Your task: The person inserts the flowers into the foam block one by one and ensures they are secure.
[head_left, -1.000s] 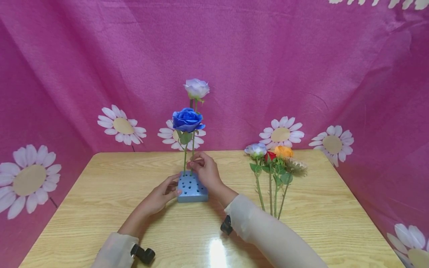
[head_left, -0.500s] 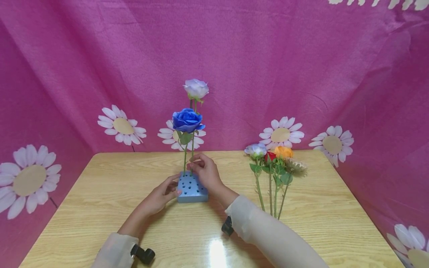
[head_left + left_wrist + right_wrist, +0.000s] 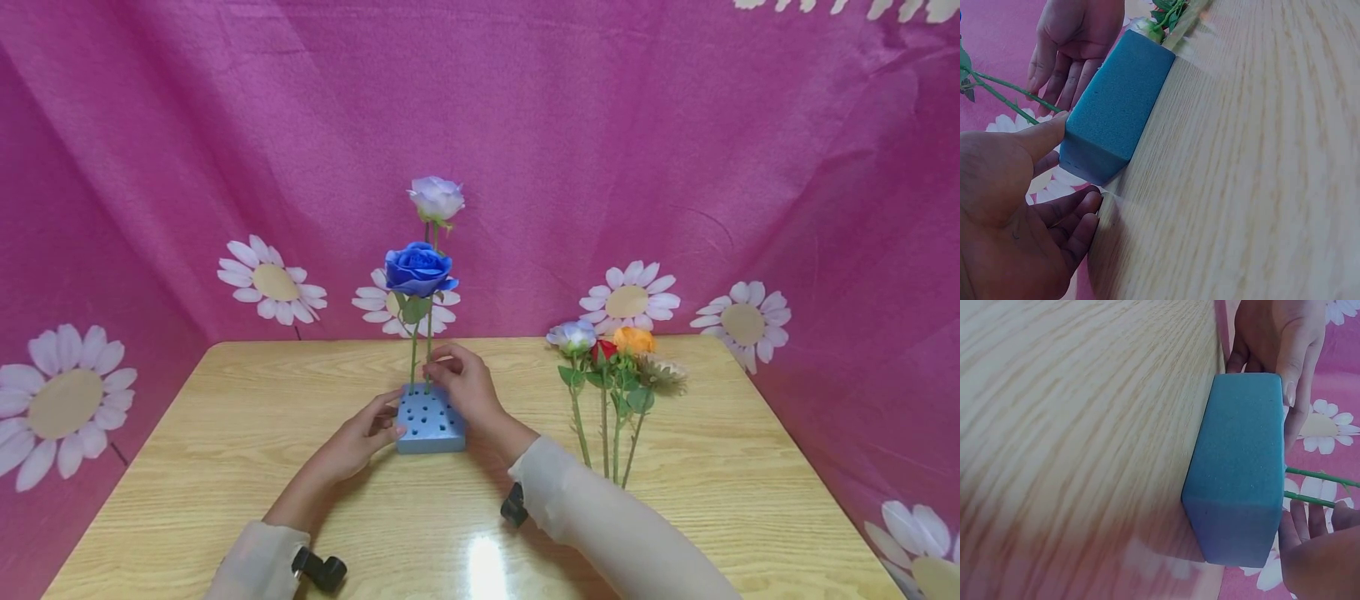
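Note:
A light-blue foam block [image 3: 427, 422] with several holes on top lies on the table. A blue rose [image 3: 418, 269] and a pale lilac rose [image 3: 437, 198] stand upright in its far-left holes. My left hand [image 3: 366, 435] holds the block's left side, thumb at the top edge; in the left wrist view its lower fingers [image 3: 1075, 234] hang loosely curled. My right hand [image 3: 468, 387] pinches the lilac rose's stem low, just above the block. The right wrist view shows two green stems [image 3: 1310, 499] entering the foam, with the right thumb against one.
To the right on the wooden table [image 3: 712, 467] lie several loose flowers: a pale bluish one [image 3: 573, 337], a red rose [image 3: 603, 351], an orange one [image 3: 634, 340] and a brownish-beige one [image 3: 662, 373]. A pink daisy-print cloth [image 3: 525, 167] hangs behind.
The lilac rose's head has shifted slightly left. My right wrist and sleeve have moved a little to the right. The left hand and block have stayed put.

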Available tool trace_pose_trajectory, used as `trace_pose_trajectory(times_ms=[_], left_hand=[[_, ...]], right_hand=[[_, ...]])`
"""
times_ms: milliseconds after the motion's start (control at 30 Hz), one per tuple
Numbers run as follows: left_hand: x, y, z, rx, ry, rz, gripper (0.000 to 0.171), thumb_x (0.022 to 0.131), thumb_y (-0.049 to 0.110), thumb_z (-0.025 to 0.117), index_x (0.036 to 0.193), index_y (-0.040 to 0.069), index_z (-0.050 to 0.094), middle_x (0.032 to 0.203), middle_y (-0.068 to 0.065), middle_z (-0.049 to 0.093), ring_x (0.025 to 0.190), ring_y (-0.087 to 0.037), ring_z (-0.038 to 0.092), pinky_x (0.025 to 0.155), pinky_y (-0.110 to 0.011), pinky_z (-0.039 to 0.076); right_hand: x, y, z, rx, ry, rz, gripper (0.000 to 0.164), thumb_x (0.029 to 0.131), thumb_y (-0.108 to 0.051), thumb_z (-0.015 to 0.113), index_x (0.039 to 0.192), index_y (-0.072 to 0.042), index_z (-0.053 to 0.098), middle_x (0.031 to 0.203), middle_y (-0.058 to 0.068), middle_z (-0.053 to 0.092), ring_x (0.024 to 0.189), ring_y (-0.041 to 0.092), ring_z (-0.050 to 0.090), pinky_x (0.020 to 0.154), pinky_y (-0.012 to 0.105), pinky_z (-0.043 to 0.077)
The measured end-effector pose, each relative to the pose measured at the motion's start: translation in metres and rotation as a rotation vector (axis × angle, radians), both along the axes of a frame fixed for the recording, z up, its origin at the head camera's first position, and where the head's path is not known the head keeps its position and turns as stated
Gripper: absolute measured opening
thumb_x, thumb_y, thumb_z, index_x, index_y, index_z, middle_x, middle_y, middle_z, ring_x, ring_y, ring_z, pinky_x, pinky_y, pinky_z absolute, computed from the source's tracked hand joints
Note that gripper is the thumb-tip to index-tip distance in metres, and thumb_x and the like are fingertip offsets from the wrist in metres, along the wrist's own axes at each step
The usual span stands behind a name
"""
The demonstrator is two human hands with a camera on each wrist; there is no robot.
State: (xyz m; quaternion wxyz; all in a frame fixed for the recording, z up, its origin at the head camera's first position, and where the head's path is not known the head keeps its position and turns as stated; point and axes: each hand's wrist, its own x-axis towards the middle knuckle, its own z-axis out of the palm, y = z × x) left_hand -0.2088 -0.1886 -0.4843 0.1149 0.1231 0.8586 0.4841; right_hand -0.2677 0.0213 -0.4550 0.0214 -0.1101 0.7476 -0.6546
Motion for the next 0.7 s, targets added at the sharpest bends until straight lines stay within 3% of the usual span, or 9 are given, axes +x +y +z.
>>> trace_pose_trajectory(times_ms=[700], left_hand=[[0.0, 0.001, -0.002, -0.005, 0.01, 0.001, 0.062, 0.107, 0.026, 0.059, 0.161, 0.016, 0.032, 0.153, -0.022, 0.048, 0.137, -0.04, 0.049, 0.116, -0.058, 0.036]], right_hand=[[0.005, 0.019, -0.005, -0.066, -0.036, -0.02, 0.019, 0.1, -0.005, 0.066, 0.117, 0.004, 0.065, 0.105, 0.019, 0.074, 0.102, 0.032, 0.073, 0.091, 0.036, 0.06]])
